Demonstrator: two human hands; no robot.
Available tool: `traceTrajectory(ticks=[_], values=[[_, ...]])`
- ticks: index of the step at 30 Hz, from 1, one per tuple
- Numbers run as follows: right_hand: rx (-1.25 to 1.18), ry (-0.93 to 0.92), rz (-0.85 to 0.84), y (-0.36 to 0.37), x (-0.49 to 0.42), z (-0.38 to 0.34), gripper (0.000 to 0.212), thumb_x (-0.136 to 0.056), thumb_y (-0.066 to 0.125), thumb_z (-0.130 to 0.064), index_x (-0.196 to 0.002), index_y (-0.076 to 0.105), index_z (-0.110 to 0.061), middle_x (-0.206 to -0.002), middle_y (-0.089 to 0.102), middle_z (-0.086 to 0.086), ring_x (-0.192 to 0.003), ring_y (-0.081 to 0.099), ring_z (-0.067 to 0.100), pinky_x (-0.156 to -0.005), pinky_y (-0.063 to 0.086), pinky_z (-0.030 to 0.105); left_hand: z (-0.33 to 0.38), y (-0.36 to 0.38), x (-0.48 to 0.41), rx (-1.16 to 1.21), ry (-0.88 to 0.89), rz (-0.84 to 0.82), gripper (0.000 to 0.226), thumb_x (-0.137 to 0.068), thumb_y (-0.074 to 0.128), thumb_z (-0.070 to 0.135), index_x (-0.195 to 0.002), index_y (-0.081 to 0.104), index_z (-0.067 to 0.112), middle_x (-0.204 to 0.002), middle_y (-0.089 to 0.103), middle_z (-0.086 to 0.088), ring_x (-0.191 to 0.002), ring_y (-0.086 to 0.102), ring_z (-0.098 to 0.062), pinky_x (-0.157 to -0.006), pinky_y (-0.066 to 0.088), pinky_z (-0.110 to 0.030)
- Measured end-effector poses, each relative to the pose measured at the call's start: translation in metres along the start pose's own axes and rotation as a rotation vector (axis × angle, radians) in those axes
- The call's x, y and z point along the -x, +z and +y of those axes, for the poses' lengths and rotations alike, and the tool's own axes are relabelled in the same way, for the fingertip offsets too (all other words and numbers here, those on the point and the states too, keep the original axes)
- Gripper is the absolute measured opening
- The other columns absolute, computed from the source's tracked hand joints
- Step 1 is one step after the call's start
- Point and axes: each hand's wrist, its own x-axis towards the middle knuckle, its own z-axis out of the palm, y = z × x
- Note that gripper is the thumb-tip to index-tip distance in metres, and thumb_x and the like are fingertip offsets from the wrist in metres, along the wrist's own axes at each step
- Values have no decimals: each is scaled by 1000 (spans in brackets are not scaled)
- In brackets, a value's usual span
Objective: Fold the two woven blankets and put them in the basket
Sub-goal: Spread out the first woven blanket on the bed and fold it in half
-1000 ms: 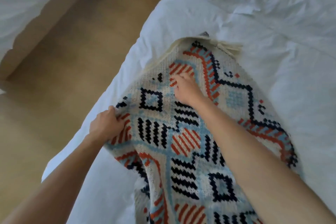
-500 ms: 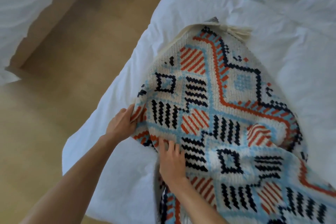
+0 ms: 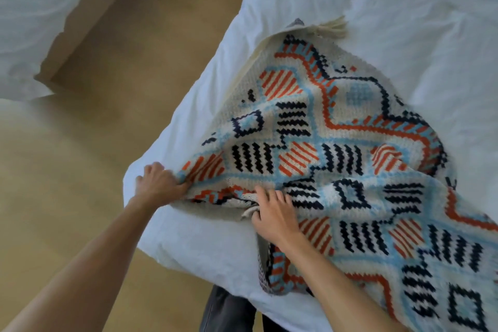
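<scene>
Gripping the woven blanket (image 3: pixel 336 148) at its near edge, the left hand (image 3: pixel 159 186) has its fingers curled tight into a bunched orange-striped patch, right at the corner of the bed (image 3: pixel 404 21). Just to the right of it, the right hand (image 3: pixel 275 213) lies on top of the same blanket with fingers spread and the thumb against a rolled cream hem; whether it actually pinches that hem I cannot tell. The blanket runs away from both hands across the white bedding, rumpled and not squared, and its tassel (image 3: pixel 331 29) lies far beyond the fingertips. No basket is in view.

The main risk, as I judge it, is a crooked fold: the cloth between the hands is gathered, not taut, so pulling from here could drag the layers out of line and trap creases. The left hand's grip sits at the mattress corner, with the wooden floor (image 3: pixel 107 116) directly beneath and to its left, so a loose hem could slide off the edge. Heavy, floppy weave would sag if lifted by one bunched spot, and the far end could snag the duvet and pull it along
</scene>
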Motion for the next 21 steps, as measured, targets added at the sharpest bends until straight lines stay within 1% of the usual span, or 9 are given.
traceTrajectory(ticks=[2, 4, 7, 9, 13, 16, 18, 19, 21], values=[[-8, 24, 142, 10, 13, -4, 66, -85, 55, -39, -141, 30, -15, -129, 50, 8, -119, 46, 26, -102, 38, 44, 7, 3, 7, 151, 270, 86, 57, -70, 52, 55, -108, 55, 13, -118, 52, -7, -111, 48, -28, -90, 40, -41], [-54, 72, 268, 14, 28, -6, 70, -78, 64, -38, -139, 36, -16, -128, 49, 10, -118, 46, 28, -97, 42, 45, 8, 6, 12, 249, 373, -47, 54, -65, 53, 49, -109, 49, 18, -106, 56, -3, -95, 55, -24, -81, 46, -39], [-118, 170, 297, 25, 53, -1, 77, -73, 70, -27, -141, 34, -16, -135, 43, 14, -119, 47, 31, -94, 46, 44, -3, 10, 19, 66, 200, -154, 37, -77, 55, 28, -112, 47, 21, -98, 59, -4, -88, 57, -24, -72, 48, -35], [-131, 176, 248, 35, 68, 6, 78, -77, 67, -24, -144, 27, -18, -142, 38, 13, -123, 45, 31, -97, 45, 45, -14, 10, 22, -65, 15, -90, 30, -85, 48, 18, -115, 50, 12, -98, 57, -8, -90, 56, -27, -69, 46, -33], [-300, 152, 67, 47, 104, 30, 70, -90, 47, -38, -150, 15, -20, -149, 24, 1, -137, 24, 19, -114, 23, 37, 0, 8, 26, -86, -103, 106, 52, -84, 51, 7, -132, 32, 6, -125, 39, -22, -117, 41, -40, -83, 43, -45], [-220, 207, 138, 52, 135, 58, 65, -81, 53, -32, -142, 34, -17, -143, 34, 4, -131, 32, 23, -109, 33, 45, 46, 13, 30, -153, 205, 333, 75, -73, 65, 11, -139, 27, 10, -137, 28, -25, -129, 26, -43, -101, 31, -52], [-135, 281, 179, 57, 156, 77, 69, -68, 62, -28, -132, 42, -15, -132, 44, 9, -119, 45, 29, -97, 45, 48, 87, 20, 41, -140, 422, 462, 76, -68, 68, 11, -136, 35, 9, -136, 33, -22, -129, 27, -42, -102, 29, -53], [-86, 322, 180, 60, 166, 86, 72, -61, 67, -28, -128, 45, -15, -128, 46, 11, -114, 50, 31, -91, 48, 48, 109, 23, 52, -134, 502, 460, 73, -68, 67, 11, -135, 38, 10, -134, 36, -20, -127, 30, -40, -102, 31, -52], [-7, 418, 158, 66, 185, 103, 83, -48, 78, -32, -124, 48, -16, -123, 49, 14, -108, 57, 35, -84, 50, 49, 148, 36, 77, -126, 654, 284, 64, -75, 65, 20, -133, 38, 14, -131, 39, -13, -123, 33, -31, -103, 33, -43]])
